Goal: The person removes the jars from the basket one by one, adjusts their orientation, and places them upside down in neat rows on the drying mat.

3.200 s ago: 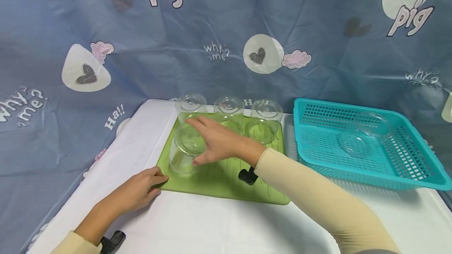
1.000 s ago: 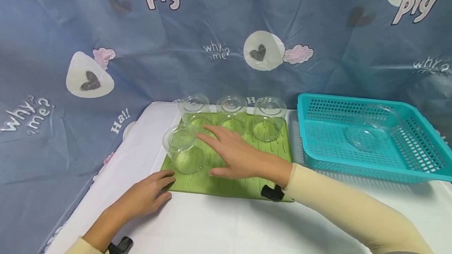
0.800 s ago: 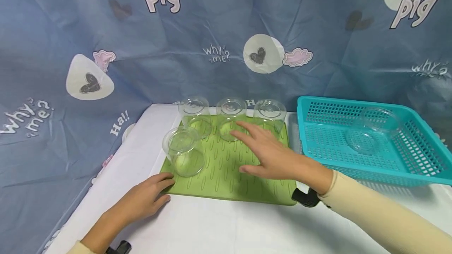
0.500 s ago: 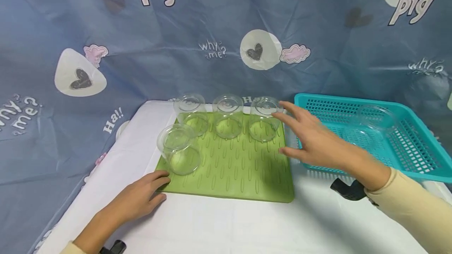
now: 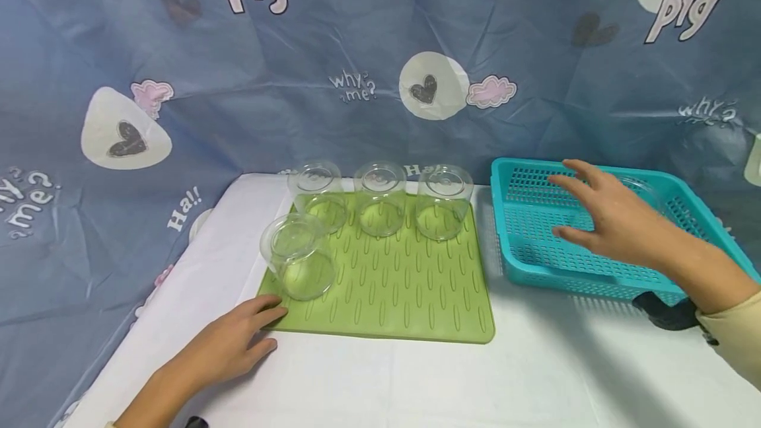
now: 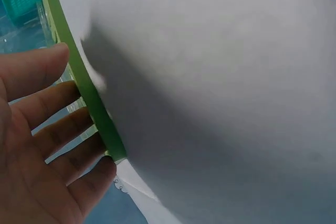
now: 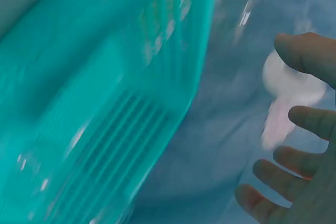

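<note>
My right hand (image 5: 615,216) hovers over the teal basket (image 5: 523,273), fingers spread and holding nothing. Behind that hand, part of a clear cup (image 5: 645,189) shows inside the basket; the rest is hidden. My left hand (image 5: 228,342) rests its relaxed fingertips at the front left corner of the green drying mat (image 5: 410,296). Just beyond those fingertips, a clear cup (image 5: 306,269) stands upside down on the mat. Along the mat's back edge are a left cup (image 5: 324,207), a middle cup (image 5: 380,207) and a right cup (image 5: 442,210), all clear and upside down.
A white cloth (image 5: 440,382) covers the table. The basket's raised rim stands close to the mat's right edge. Behind everything hangs a blue printed curtain (image 5: 357,38).
My right hand has come away from the front left cup and swept right, across the mat, to above the basket. The left hand has stayed at the mat's corner.
</note>
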`<state>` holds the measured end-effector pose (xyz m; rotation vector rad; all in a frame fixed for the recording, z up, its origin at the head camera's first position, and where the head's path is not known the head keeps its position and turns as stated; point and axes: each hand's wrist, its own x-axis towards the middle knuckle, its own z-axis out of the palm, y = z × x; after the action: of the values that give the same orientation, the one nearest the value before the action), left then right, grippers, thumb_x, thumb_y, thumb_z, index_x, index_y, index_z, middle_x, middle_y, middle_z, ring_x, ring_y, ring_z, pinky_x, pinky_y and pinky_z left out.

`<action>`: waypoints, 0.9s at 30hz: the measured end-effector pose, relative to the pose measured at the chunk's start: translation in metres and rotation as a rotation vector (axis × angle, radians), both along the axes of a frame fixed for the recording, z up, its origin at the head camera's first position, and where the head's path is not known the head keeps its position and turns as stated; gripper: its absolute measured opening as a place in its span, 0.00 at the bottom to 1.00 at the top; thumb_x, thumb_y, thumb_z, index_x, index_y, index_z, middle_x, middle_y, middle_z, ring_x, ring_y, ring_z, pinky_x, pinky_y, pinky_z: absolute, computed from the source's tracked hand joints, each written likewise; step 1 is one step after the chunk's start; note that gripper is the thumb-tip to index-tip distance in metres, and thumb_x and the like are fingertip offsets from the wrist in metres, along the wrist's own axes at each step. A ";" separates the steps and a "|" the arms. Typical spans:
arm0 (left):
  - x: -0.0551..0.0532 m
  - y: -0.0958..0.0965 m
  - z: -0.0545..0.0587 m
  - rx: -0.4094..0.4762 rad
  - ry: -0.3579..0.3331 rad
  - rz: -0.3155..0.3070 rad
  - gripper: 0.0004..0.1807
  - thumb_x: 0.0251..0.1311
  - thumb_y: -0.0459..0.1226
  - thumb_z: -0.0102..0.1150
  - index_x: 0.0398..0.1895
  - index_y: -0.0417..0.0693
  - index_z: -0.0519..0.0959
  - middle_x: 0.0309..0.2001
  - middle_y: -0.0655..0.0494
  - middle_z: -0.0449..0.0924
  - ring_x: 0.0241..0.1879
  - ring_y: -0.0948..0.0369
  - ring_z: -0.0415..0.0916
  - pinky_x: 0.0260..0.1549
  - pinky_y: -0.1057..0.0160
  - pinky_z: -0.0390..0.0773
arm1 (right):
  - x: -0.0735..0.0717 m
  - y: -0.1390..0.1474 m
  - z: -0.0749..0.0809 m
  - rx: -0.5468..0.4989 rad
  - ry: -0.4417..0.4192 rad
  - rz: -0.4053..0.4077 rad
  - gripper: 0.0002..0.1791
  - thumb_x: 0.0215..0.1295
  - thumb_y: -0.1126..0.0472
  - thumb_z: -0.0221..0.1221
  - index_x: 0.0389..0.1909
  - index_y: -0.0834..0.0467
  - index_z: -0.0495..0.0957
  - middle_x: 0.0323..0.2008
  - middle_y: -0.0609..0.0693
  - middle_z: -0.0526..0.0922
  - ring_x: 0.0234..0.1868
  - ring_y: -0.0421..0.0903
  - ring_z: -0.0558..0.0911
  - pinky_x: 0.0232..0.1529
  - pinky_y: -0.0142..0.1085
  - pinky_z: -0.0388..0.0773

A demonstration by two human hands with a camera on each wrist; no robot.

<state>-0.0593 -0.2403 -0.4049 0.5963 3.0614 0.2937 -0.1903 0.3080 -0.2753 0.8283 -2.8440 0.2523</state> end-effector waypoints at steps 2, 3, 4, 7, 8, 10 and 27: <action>-0.001 0.002 0.000 -0.003 0.004 0.001 0.25 0.56 0.42 0.69 0.59 0.46 0.80 0.62 0.47 0.76 0.62 0.47 0.76 0.58 0.45 0.78 | -0.007 0.017 0.001 0.016 -0.015 -0.042 0.44 0.54 0.56 0.73 0.70 0.61 0.64 0.72 0.69 0.57 0.66 0.72 0.63 0.54 0.68 0.69; -0.002 0.002 0.001 -0.005 0.006 0.001 0.25 0.56 0.42 0.69 0.58 0.46 0.80 0.62 0.47 0.76 0.61 0.47 0.76 0.58 0.45 0.78 | -0.009 0.025 0.002 0.020 -0.023 -0.064 0.44 0.54 0.56 0.72 0.70 0.62 0.63 0.72 0.70 0.58 0.65 0.73 0.63 0.54 0.68 0.68; -0.002 0.003 0.001 -0.003 0.008 0.000 0.25 0.56 0.41 0.69 0.58 0.46 0.81 0.62 0.47 0.76 0.61 0.47 0.76 0.58 0.45 0.78 | -0.011 0.032 0.003 0.022 -0.033 -0.083 0.44 0.54 0.56 0.72 0.70 0.63 0.63 0.71 0.70 0.58 0.65 0.73 0.63 0.54 0.69 0.67; -0.005 0.004 0.002 0.013 0.009 -0.009 0.24 0.55 0.39 0.69 0.56 0.45 0.81 0.61 0.46 0.77 0.60 0.46 0.77 0.58 0.44 0.78 | -0.018 0.052 0.004 0.048 -0.045 -0.111 0.42 0.55 0.57 0.71 0.69 0.65 0.64 0.69 0.72 0.61 0.64 0.73 0.65 0.55 0.68 0.67; -0.006 0.003 0.002 0.022 0.009 -0.011 0.23 0.55 0.38 0.69 0.56 0.45 0.81 0.61 0.46 0.77 0.60 0.46 0.77 0.58 0.44 0.78 | -0.020 0.057 0.003 0.064 -0.046 -0.120 0.41 0.56 0.57 0.71 0.68 0.66 0.65 0.68 0.72 0.62 0.63 0.73 0.66 0.54 0.69 0.68; -0.007 0.003 0.002 0.041 0.004 -0.015 0.23 0.55 0.37 0.69 0.56 0.44 0.81 0.60 0.46 0.77 0.60 0.46 0.77 0.58 0.44 0.78 | -0.026 0.067 0.001 0.091 -0.061 -0.140 0.39 0.58 0.57 0.70 0.67 0.67 0.66 0.66 0.73 0.64 0.62 0.73 0.67 0.54 0.69 0.68; -0.008 -0.001 0.000 0.059 -0.023 -0.021 0.24 0.55 0.39 0.69 0.57 0.45 0.81 0.61 0.46 0.77 0.61 0.45 0.77 0.57 0.43 0.78 | -0.057 0.124 -0.011 0.068 -0.314 -0.376 0.57 0.61 0.37 0.62 0.75 0.70 0.46 0.69 0.83 0.48 0.66 0.82 0.53 0.57 0.80 0.56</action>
<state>-0.0673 -0.2409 -0.4044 0.6231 3.0319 0.3896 -0.2469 0.4321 -0.2865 0.2662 -3.2407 0.2531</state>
